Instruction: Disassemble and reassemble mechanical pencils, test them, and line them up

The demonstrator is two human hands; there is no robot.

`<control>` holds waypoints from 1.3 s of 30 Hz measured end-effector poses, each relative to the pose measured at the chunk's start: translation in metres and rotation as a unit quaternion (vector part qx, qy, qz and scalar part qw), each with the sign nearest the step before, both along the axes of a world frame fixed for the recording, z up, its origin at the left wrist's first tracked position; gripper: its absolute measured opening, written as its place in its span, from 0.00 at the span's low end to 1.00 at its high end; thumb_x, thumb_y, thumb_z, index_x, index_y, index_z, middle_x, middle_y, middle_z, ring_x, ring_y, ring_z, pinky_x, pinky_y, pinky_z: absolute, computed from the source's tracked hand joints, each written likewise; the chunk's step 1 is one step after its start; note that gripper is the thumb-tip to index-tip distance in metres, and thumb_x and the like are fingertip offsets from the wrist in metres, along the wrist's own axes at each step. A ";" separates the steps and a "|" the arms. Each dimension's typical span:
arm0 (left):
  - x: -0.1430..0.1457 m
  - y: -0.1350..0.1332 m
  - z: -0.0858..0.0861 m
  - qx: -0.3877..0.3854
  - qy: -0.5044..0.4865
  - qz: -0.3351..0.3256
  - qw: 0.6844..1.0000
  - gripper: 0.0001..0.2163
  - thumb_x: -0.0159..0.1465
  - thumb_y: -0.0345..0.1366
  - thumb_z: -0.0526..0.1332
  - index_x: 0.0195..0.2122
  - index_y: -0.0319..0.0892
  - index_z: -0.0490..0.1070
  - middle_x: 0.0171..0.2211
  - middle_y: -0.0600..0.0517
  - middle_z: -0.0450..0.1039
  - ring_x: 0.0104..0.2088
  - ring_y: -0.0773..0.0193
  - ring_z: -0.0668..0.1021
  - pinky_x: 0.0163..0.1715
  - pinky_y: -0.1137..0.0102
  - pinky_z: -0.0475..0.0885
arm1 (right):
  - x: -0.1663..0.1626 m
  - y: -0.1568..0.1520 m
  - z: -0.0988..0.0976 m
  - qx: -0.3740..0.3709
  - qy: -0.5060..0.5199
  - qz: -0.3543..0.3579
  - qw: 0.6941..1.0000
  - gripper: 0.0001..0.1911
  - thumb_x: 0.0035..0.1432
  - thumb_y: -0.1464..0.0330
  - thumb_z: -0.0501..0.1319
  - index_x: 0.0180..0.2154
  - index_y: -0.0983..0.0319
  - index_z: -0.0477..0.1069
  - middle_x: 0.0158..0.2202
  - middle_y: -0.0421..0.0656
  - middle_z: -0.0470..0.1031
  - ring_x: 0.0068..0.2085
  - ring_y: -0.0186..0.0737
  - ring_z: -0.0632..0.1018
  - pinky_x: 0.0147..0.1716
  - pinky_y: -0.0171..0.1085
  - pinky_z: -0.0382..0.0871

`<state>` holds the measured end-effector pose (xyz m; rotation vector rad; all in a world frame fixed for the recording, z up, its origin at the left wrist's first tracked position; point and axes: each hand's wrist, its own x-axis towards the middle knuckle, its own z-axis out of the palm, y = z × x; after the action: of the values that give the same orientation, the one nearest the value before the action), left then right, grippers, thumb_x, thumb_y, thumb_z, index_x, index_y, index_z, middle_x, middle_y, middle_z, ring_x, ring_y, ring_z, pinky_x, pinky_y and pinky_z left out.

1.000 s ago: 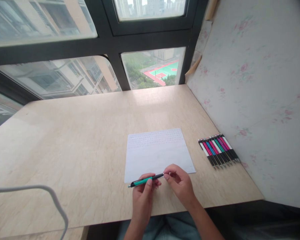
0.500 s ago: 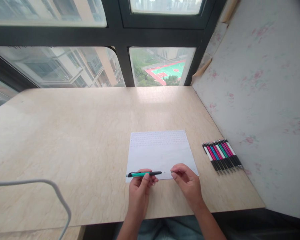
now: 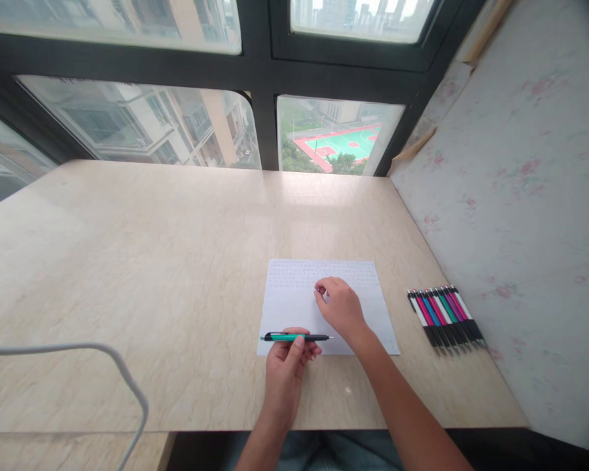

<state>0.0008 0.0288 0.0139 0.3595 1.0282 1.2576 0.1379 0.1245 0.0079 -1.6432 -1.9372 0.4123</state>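
Note:
My left hand holds a green and black pen level between thumb and fingers, above the lower edge of a sheet of paper. A thin refill end sticks out at the pen's right, without the metal cone that the other pens have. Over the middle of the paper, my right hand is closed in a pinch, its fingers pointing left. The small pen tip in its fingertips barely shows. Rows of handwriting cover the top of the sheet.
A row of several pens in white, pink, blue, green and purple lies at the right, near the papered wall. A grey cable loops over the table at the left. Windows stand behind.
My right hand has moved up and left, away from the pen's front end to over the paper's middle. The left hand keeps the pen level. The camera view has shifted slightly.

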 end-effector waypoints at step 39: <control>0.000 0.002 -0.005 0.011 -0.018 0.024 0.999 0.11 0.55 0.37 0.69 0.37 0.39 0.75 0.30 0.52 0.74 0.30 0.67 0.77 0.35 0.71 0.71 | 0.040 -0.059 0.013 -0.142 0.116 -0.115 0.976 0.11 0.56 0.64 0.59 0.37 0.61 0.76 0.28 0.42 0.77 0.30 0.40 0.75 0.34 0.39 0.68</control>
<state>0.0005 0.0313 0.0094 0.3309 0.9980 1.3152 0.1776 0.0656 0.0208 -1.8785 -1.5511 0.7790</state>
